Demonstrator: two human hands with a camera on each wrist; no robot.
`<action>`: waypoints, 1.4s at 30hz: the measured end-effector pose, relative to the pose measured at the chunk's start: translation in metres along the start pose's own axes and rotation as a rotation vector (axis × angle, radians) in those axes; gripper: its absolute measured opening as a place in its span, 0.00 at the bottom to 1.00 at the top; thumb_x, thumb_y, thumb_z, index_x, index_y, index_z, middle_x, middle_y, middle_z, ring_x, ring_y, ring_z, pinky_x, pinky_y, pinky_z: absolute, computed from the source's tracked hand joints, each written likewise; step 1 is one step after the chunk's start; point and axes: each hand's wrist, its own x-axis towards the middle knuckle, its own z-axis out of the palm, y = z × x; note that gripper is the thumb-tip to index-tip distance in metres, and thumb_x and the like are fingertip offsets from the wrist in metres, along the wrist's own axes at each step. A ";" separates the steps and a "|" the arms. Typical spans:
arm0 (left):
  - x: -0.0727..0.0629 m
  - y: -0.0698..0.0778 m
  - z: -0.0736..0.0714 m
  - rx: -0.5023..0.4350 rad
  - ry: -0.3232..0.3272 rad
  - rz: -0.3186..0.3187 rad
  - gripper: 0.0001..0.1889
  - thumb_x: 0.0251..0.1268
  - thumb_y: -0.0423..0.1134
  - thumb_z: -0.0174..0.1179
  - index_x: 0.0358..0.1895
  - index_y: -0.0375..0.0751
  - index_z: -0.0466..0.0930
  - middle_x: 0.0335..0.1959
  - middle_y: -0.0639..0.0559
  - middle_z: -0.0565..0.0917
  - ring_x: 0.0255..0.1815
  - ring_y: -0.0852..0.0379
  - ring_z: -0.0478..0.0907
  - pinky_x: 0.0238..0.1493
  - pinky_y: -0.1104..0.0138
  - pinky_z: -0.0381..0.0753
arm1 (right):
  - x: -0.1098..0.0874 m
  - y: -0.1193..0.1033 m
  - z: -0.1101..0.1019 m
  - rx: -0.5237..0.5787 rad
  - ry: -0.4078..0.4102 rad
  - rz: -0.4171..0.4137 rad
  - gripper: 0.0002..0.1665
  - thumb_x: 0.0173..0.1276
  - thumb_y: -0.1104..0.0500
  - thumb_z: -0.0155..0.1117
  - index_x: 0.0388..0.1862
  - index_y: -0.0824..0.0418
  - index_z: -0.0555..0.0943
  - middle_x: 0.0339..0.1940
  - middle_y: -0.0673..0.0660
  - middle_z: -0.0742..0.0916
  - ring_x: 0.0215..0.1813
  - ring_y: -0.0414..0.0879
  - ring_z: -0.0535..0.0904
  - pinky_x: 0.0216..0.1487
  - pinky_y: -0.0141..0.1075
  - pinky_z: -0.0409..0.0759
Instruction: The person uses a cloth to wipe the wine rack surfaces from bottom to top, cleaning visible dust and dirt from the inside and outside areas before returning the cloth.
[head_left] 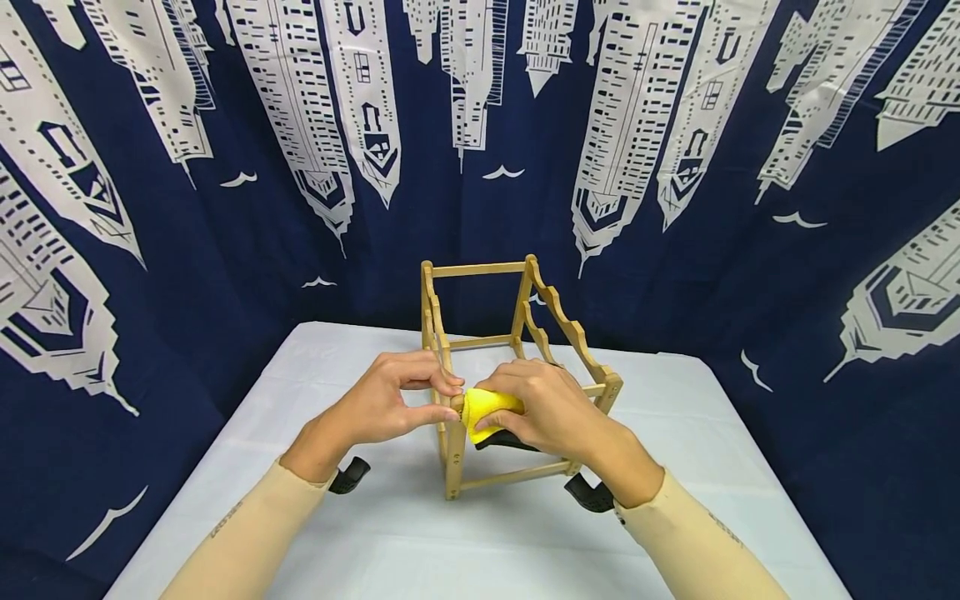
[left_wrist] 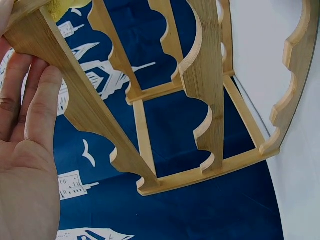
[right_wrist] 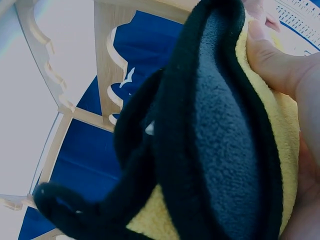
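Clearly, right hand (head_left: 546, 407) clamped on yellow cloth (head_left: 486, 406), left hand (head_left: 390, 398) pinching wooden rack (head_left: 454, 458), blue-grey cloth face (right_wrist: 227, 130) only in right-wrist view

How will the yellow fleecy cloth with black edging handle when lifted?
Likely floppy: the yellow cloth folds and bunches in the right hand. Its fuzzy surface probably resists slipping, and its uneven folds suggest it shouldn't roll.

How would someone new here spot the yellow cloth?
Find the white table, then the wooden rack with scalloped rails on it. At the rack's near left top corner is the cloth: fuzzy, black-edged, dark gray on its other side, and the only bright yellow thing there.
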 end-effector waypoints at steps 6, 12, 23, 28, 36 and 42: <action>-0.002 0.001 0.000 0.010 -0.001 -0.014 0.11 0.65 0.33 0.88 0.45 0.47 0.95 0.51 0.52 0.97 0.59 0.50 0.96 0.66 0.63 0.96 | -0.001 0.001 0.000 0.011 -0.011 -0.016 0.17 0.69 0.53 0.91 0.54 0.52 0.97 0.46 0.45 0.97 0.46 0.39 0.91 0.48 0.32 0.92; -0.004 0.001 -0.001 0.010 0.006 -0.017 0.11 0.65 0.33 0.88 0.44 0.47 0.95 0.52 0.52 0.97 0.60 0.52 0.95 0.66 0.63 0.96 | -0.002 0.002 -0.004 -0.004 -0.014 -0.029 0.18 0.69 0.55 0.92 0.56 0.52 0.97 0.47 0.44 0.97 0.46 0.39 0.91 0.49 0.33 0.93; -0.003 0.000 0.000 0.010 0.004 -0.009 0.11 0.66 0.33 0.87 0.44 0.48 0.95 0.53 0.52 0.97 0.61 0.52 0.95 0.66 0.63 0.96 | -0.026 0.020 -0.022 -0.087 0.000 0.079 0.23 0.63 0.50 0.93 0.55 0.53 0.97 0.49 0.47 0.98 0.50 0.44 0.95 0.52 0.40 0.96; -0.003 -0.001 0.000 0.012 0.008 0.008 0.11 0.66 0.33 0.87 0.44 0.47 0.94 0.52 0.51 0.97 0.60 0.51 0.96 0.66 0.63 0.96 | -0.039 0.032 -0.034 -0.143 -0.005 0.118 0.23 0.63 0.49 0.93 0.56 0.52 0.97 0.49 0.46 0.98 0.49 0.43 0.93 0.51 0.40 0.90; -0.002 -0.001 0.002 0.000 0.011 0.020 0.10 0.67 0.33 0.87 0.44 0.47 0.94 0.51 0.50 0.97 0.60 0.49 0.96 0.66 0.62 0.96 | -0.055 0.045 -0.048 -0.240 0.056 0.061 0.25 0.58 0.52 0.96 0.54 0.54 0.98 0.50 0.48 0.99 0.54 0.47 0.95 0.66 0.50 0.89; -0.001 0.001 0.002 0.001 0.009 -0.001 0.11 0.66 0.32 0.87 0.44 0.47 0.94 0.52 0.51 0.98 0.61 0.50 0.96 0.66 0.63 0.96 | -0.059 0.048 -0.048 -0.210 0.062 0.058 0.26 0.59 0.55 0.95 0.56 0.55 0.97 0.52 0.49 0.99 0.56 0.49 0.95 0.65 0.52 0.89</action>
